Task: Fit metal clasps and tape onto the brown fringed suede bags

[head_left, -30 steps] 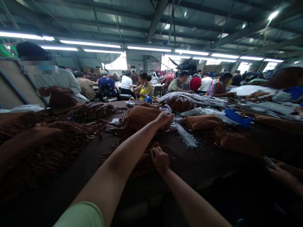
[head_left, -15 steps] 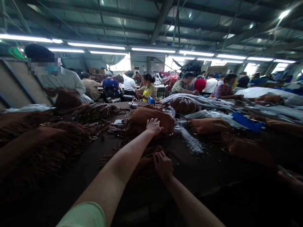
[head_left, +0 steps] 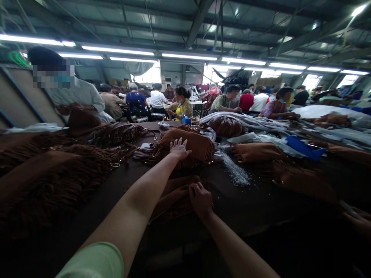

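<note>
My left hand (head_left: 179, 150) lies with spread fingers on a brown fringed bag (head_left: 199, 143) at the middle of the table. Closer to me, my right hand (head_left: 201, 199) has its fingers closed on the edge of another brown fringed bag (head_left: 171, 199). My left forearm hides part of this nearer bag, and its fringe is dark and hard to make out. Brown straps with metal rings lie just left of the farther bag.
Fringed brown pieces (head_left: 58, 181) are heaped at the left. Clear plastic fasteners (head_left: 237, 173) are scattered right of centre, near more brown bags (head_left: 259, 151) and a blue item (head_left: 305, 148). A co-worker (head_left: 78, 96) stands at the far left; several others sit behind.
My left hand has slid slightly left on the farther bag. My right hand keeps its grip on the nearer bag, which looks pulled a little toward me. The view has shifted slightly.
</note>
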The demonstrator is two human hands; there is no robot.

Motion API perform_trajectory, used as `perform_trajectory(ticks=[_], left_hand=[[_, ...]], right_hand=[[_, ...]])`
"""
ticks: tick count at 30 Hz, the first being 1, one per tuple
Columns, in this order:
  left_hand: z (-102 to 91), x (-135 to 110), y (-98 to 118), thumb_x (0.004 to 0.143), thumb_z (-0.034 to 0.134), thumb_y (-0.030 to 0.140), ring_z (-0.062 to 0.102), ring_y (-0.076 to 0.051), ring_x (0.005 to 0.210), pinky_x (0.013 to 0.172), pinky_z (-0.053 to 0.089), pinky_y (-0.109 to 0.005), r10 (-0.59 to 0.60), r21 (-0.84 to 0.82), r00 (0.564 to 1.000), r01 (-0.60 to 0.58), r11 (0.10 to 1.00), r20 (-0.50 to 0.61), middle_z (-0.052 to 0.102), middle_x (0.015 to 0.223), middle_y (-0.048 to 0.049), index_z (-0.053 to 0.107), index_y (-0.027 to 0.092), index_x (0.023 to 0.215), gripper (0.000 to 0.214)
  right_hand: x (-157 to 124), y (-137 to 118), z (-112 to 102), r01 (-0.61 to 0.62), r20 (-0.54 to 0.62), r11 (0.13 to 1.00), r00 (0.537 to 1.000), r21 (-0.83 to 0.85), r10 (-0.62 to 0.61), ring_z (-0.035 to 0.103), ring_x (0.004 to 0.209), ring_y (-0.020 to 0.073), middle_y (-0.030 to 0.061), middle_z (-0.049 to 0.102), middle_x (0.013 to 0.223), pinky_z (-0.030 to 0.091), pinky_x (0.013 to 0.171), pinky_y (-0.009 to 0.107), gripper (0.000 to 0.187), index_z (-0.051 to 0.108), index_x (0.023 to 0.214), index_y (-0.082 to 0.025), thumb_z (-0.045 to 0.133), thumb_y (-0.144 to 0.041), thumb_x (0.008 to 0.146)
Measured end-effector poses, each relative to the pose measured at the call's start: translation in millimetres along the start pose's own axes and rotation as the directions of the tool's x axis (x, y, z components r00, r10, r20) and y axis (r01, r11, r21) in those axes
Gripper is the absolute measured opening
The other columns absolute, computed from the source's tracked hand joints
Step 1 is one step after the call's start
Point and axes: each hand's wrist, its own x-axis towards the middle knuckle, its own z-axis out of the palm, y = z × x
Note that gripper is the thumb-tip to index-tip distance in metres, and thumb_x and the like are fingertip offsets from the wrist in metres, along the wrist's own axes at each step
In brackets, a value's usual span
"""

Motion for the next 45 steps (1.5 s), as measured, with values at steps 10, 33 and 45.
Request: perform_trajectory(ticks=[10,33,45], left_hand=[[-20.8,-11,-13,0.08,0.051,0.063,0.018,-0.032,0.142,0.114,0.014,-0.049,0.131,-0.103,0.99,-0.125,0.987,0.05,0.023,0.155,-0.0095,0.037,0.023,0.143,0.076],[-10.7,-66,-28,0.08,0.056,0.048,0.022,-0.028,0.14,0.112,0.024,-0.047,0.149,-0.066,0.989,-0.149,0.987,0.002,0.029,0.153,-0.0054,0.041,0.027,0.139,0.064],[-9.0,-66,-32,0.078,0.06,0.046,0.02,-0.028,0.141,0.113,0.025,-0.044,0.166,-0.063,0.985,-0.163,0.985,0.044,0.026,0.154,-0.0041,0.039,0.027,0.14,0.068]], right_hand=[[0,0,1,-0.004,-0.006,0.999,1.0,-0.038,0.004,0.06,0.067,0.0114,0.0015,0.066,0.088,0.032,0.061,0.023,0.024,0.065,0.092,-0.024,0.042,-0.032,0.095],[-2,1,3,0.019,-0.029,1.0,0.999,0.019,-0.019,0.062,0.069,0.0121,0.0023,0.065,0.092,0.036,0.063,0.022,0.023,0.064,0.094,-0.024,0.042,-0.029,0.096],[-1,1,1,0.016,-0.02,1.0,1.0,0.016,-0.016,0.061,0.069,0.0121,0.0023,0.065,0.089,0.035,0.062,0.023,0.025,0.064,0.091,-0.022,0.041,-0.031,0.096]])
